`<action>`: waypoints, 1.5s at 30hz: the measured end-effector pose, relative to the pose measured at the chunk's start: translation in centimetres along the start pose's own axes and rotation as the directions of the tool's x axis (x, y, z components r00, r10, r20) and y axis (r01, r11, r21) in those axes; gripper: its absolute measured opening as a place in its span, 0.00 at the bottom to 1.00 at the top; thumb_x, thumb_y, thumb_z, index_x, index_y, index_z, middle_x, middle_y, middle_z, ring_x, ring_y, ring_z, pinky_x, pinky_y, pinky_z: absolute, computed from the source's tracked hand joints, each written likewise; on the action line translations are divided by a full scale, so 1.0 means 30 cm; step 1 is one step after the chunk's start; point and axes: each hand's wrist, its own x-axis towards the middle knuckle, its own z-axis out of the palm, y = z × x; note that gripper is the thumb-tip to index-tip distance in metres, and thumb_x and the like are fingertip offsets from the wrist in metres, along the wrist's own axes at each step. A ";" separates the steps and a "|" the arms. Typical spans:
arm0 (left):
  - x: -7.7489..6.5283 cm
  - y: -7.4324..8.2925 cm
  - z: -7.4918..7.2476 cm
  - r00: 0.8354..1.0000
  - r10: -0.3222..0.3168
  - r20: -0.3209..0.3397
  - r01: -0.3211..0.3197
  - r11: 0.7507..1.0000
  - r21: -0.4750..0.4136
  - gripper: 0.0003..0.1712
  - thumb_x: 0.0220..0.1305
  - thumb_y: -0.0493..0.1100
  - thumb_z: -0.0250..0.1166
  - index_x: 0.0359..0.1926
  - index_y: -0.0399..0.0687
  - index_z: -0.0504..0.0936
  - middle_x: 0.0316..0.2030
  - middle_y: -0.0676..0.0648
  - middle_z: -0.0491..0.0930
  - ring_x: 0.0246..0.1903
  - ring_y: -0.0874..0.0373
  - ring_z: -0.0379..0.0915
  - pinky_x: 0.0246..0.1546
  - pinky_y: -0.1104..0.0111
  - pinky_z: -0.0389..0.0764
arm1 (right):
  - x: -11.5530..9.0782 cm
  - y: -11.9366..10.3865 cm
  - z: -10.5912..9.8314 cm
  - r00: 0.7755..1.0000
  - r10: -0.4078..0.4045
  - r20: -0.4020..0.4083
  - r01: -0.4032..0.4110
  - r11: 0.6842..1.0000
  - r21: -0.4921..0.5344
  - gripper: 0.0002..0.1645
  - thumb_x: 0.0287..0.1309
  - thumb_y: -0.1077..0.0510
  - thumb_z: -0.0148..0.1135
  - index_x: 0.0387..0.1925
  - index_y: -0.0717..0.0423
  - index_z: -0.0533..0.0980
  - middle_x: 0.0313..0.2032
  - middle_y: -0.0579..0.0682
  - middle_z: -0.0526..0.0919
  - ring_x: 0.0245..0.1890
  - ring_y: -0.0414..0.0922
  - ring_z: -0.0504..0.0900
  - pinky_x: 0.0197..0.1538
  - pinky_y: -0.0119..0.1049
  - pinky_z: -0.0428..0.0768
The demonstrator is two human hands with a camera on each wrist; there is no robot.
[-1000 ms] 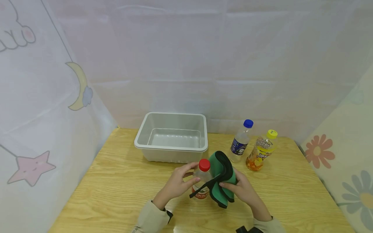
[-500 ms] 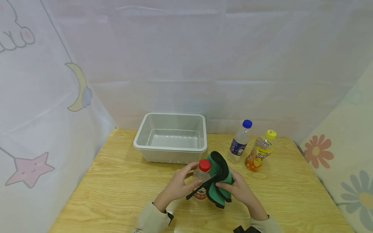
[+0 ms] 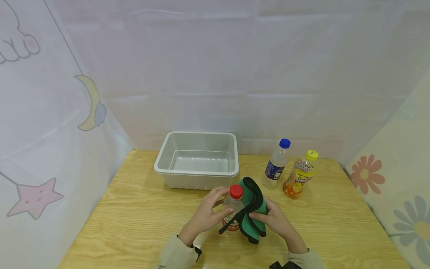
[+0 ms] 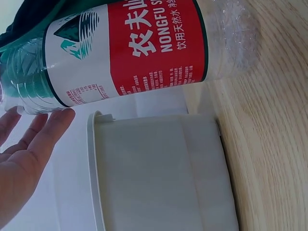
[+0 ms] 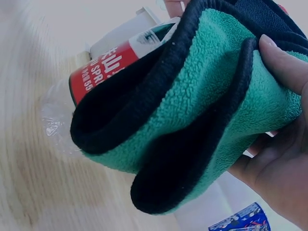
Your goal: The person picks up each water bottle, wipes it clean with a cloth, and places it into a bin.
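A clear plastic water bottle (image 3: 234, 203) with a red cap and a red-and-white label (image 4: 154, 45) stands upright on the table. My left hand (image 3: 208, 211) holds it near the shoulder, thumb in front and fingers behind. A folded green cloth (image 3: 250, 200) with black edging is in my right hand (image 3: 273, 216), gripped between the thumb on its near face and the fingers behind. The cloth (image 5: 216, 96) lies up against the bottle's right side and hides part of it. A black strap (image 3: 228, 224) on the cloth crosses the front of the bottle.
Behind the hands, at the back of the wooden table (image 3: 134, 209), stands an empty grey plastic tub (image 3: 198, 179). To the back right are a blue-capped bottle (image 3: 275, 168) and a yellow-capped bottle (image 3: 299, 177) with some orange liquid. Fabric walls enclose the back and sides.
The right hand and the green cloth have shifted slightly left, closer against the bottle. The left hand and the bottle have stayed almost in place.
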 end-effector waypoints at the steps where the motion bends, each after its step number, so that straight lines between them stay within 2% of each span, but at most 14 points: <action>1: 0.000 -0.014 0.004 1.000 0.000 -0.001 0.000 1.000 -0.003 0.26 0.55 0.31 0.64 0.55 0.31 0.69 0.51 0.35 0.69 0.52 0.41 0.67 0.47 0.53 0.75 | -0.002 0.005 -0.001 1.000 0.002 0.006 -0.002 1.000 0.007 0.25 0.53 0.71 0.58 0.53 0.75 0.64 0.40 0.39 0.80 0.38 0.38 0.80 0.38 0.35 0.80; 7: -0.007 -0.107 0.032 1.000 -0.002 -0.011 0.002 1.000 -0.015 0.28 0.55 0.34 0.65 0.57 0.35 0.69 0.50 0.39 0.69 0.52 0.42 0.66 0.48 0.56 0.75 | -0.007 0.028 -0.004 0.999 0.009 0.053 -0.013 0.997 0.071 0.28 0.56 0.71 0.56 0.57 0.76 0.60 0.41 0.41 0.80 0.39 0.39 0.79 0.39 0.36 0.80; 12: -0.010 -0.119 0.031 1.000 -0.001 -0.013 0.000 1.000 -0.025 0.28 0.57 0.38 0.65 0.58 0.40 0.69 0.51 0.44 0.69 0.53 0.48 0.66 0.49 0.62 0.75 | -0.005 0.042 -0.006 0.996 0.022 0.084 -0.031 0.994 0.103 0.30 0.56 0.70 0.56 0.58 0.75 0.58 0.42 0.42 0.79 0.41 0.40 0.79 0.41 0.36 0.80; 20: -0.013 -0.117 0.029 1.000 -0.007 -0.025 0.007 1.000 -0.023 0.29 0.57 0.38 0.64 0.60 0.40 0.68 0.50 0.44 0.68 0.53 0.47 0.66 0.50 0.61 0.74 | -0.001 0.074 -0.002 0.993 0.086 0.080 -0.092 0.993 0.069 0.28 0.56 0.67 0.58 0.56 0.73 0.62 0.41 0.43 0.79 0.40 0.39 0.78 0.42 0.34 0.78; 22: -0.013 -0.115 0.030 1.000 -0.006 -0.027 0.006 1.000 -0.020 0.29 0.57 0.36 0.64 0.60 0.39 0.67 0.50 0.42 0.68 0.53 0.45 0.66 0.50 0.59 0.73 | -0.005 0.083 0.002 0.990 0.116 0.080 -0.121 0.991 0.062 0.27 0.56 0.65 0.59 0.55 0.74 0.63 0.40 0.43 0.79 0.40 0.39 0.78 0.42 0.33 0.78; 29: -0.007 -0.001 0.012 1.000 0.005 -0.021 -0.005 1.000 0.005 0.28 0.56 0.30 0.62 0.57 0.27 0.65 0.45 0.36 0.69 0.49 0.41 0.69 0.49 0.55 0.74 | -0.023 0.123 0.008 0.980 0.178 0.086 -0.184 0.981 0.065 0.29 0.56 0.63 0.60 0.55 0.73 0.62 0.42 0.47 0.79 0.42 0.38 0.77 0.44 0.33 0.77; 33: -0.015 -0.065 0.033 0.999 0.006 -0.033 -0.006 1.000 -0.006 0.29 0.56 0.30 0.63 0.59 0.29 0.65 0.47 0.35 0.69 0.50 0.40 0.68 0.49 0.56 0.74 | -0.031 0.147 0.013 0.978 0.191 0.085 -0.196 0.978 0.063 0.30 0.55 0.63 0.60 0.56 0.73 0.62 0.43 0.49 0.78 0.43 0.38 0.77 0.45 0.32 0.77; 36: -0.020 -0.117 0.046 0.999 0.021 -0.043 -0.021 1.000 -0.005 0.30 0.56 0.32 0.63 0.59 0.32 0.66 0.48 0.37 0.70 0.51 0.42 0.68 0.49 0.58 0.74 | -0.036 0.161 0.018 0.975 0.207 0.087 -0.213 0.975 0.067 0.31 0.55 0.63 0.60 0.57 0.73 0.61 0.45 0.54 0.77 0.43 0.38 0.77 0.46 0.32 0.76; 41: -0.024 -0.127 0.045 0.998 0.042 -0.044 -0.043 0.999 -0.015 0.29 0.58 0.35 0.62 0.60 0.36 0.66 0.50 0.41 0.70 0.52 0.46 0.68 0.50 0.63 0.73 | -0.040 0.176 0.024 0.969 0.223 0.110 -0.233 0.969 0.084 0.34 0.57 0.63 0.59 0.61 0.72 0.58 0.49 0.65 0.73 0.46 0.37 0.75 0.47 0.31 0.75; 45: -0.024 -0.127 0.044 0.998 0.042 -0.040 -0.043 0.999 -0.023 0.28 0.59 0.35 0.62 0.60 0.36 0.66 0.52 0.40 0.69 0.54 0.47 0.67 0.51 0.64 0.73 | -0.040 0.182 0.025 0.973 0.193 0.124 -0.205 0.974 0.094 0.34 0.57 0.64 0.58 0.62 0.72 0.56 0.50 0.66 0.72 0.47 0.37 0.75 0.49 0.30 0.75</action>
